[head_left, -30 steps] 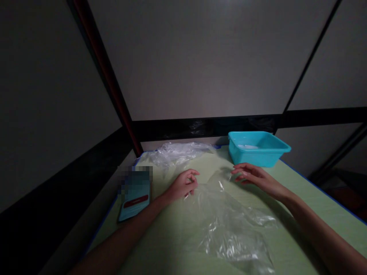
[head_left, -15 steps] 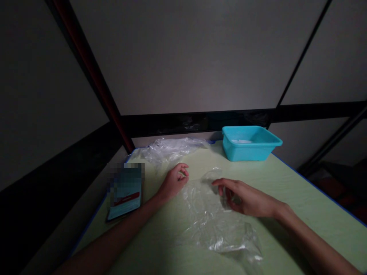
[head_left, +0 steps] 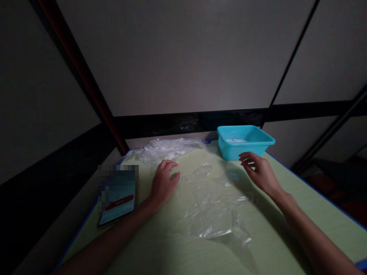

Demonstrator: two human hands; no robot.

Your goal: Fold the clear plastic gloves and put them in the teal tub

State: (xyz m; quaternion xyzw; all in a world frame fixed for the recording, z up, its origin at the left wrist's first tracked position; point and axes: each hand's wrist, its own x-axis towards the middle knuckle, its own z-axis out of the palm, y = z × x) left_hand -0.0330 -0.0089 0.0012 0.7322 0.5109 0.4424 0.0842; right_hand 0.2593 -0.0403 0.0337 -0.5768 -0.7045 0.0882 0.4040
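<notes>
A clear plastic bag (head_left: 212, 206) lies spread and wrinkled on the pale green table (head_left: 160, 244). My left hand (head_left: 164, 181) is left of the bag's far part, its thumb and fingers apart and nothing between them. My right hand (head_left: 259, 170) is raised over the table in front of the turquoise basin (head_left: 243, 149), fingers curved and apart, holding nothing. Whether its fingertips touch the basin I cannot tell. Something white (head_left: 236, 141) shows inside the basin; its kind cannot be made out.
More crumpled clear plastic (head_left: 169, 147) lies along the table's far edge. At the left edge is a tablet-like device (head_left: 120, 198) with a lit screen, partly blurred out. A pale panelled wall with black bands (head_left: 189, 57) rises behind the table.
My right hand has moved away from the bag, up and to the right, toward the basin. My left hand has shifted slightly left and opened wider. The bag lies flatter and more spread.
</notes>
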